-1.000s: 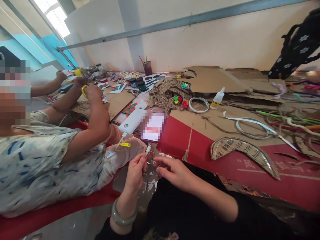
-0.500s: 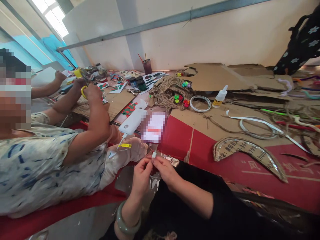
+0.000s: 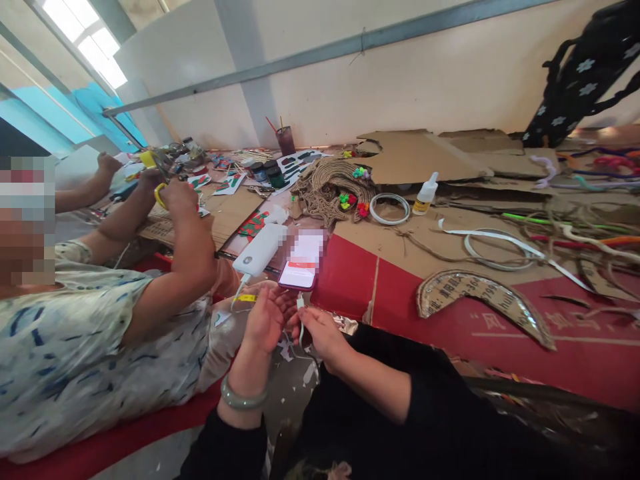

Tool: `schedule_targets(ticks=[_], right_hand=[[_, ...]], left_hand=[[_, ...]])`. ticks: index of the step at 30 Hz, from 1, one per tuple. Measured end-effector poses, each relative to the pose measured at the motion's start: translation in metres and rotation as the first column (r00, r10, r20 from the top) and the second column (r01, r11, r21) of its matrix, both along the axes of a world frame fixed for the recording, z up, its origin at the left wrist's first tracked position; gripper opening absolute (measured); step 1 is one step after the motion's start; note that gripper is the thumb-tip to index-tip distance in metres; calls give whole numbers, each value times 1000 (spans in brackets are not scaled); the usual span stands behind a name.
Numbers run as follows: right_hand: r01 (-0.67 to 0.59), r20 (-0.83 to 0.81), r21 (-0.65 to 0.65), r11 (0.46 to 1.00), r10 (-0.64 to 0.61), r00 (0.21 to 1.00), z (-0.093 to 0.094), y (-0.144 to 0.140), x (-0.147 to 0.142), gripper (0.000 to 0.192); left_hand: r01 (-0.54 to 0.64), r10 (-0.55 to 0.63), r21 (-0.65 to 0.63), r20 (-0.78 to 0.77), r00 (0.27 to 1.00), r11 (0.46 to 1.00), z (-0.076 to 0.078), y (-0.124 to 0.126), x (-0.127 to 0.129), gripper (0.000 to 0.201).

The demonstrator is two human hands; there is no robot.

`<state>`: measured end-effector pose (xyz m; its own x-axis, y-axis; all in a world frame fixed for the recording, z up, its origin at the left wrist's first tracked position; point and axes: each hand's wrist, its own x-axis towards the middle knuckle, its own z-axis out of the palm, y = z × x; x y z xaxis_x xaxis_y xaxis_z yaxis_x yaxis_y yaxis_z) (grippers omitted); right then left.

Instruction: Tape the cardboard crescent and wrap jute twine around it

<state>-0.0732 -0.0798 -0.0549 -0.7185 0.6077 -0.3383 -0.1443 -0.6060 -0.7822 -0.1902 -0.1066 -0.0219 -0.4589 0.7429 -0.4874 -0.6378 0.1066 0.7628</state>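
Observation:
Between the thumb and fingers of my right hand (image 3: 324, 335) is the white plug of a charging cable (image 3: 301, 302), its tip pointing up. The cable hangs below that hand in a loop. My left hand (image 3: 265, 320) is just to the left, palm turned up and fingers spread, holding nothing. A green bangle (image 3: 243, 395) circles that wrist. Just beyond my hands a phone (image 3: 297, 277) with a lit screen lies at the table edge. Beside it on the left rests a white power bank (image 3: 259, 251) with a cable in its lower end.
To the left a co-worker (image 3: 175, 230) holds yellow-handled scissors (image 3: 160, 196). A rope-covered craft piece (image 3: 327, 190), a roll of white tape (image 3: 390, 209) and a glue bottle (image 3: 425, 194) stand farther back. A crescent of cardboard (image 3: 480, 288) lies on the red surface (image 3: 345, 270) at right.
My left hand has let go near the plug and opened, palm up. My right hand still holds the plug, slightly nearer the phone. The view has shifted a little.

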Motion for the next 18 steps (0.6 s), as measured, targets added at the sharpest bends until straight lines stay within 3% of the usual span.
schedule_targets(ticks=[7,13,18], right_hand=[[5,-58,-67,998,-9,998,5,2,-9,56],[15,-74,-62,998,-19,997,11,2,-2,56],[19,-54,-45,999,-21,998,17,0,10,57]], left_hand=[[-26,27,-30,49,998,999,18,9,4,40],[11,-10,-4,98,995,1000,17,13,6,34],[87,-79,-68,116,990,994,18,14,14,35]])
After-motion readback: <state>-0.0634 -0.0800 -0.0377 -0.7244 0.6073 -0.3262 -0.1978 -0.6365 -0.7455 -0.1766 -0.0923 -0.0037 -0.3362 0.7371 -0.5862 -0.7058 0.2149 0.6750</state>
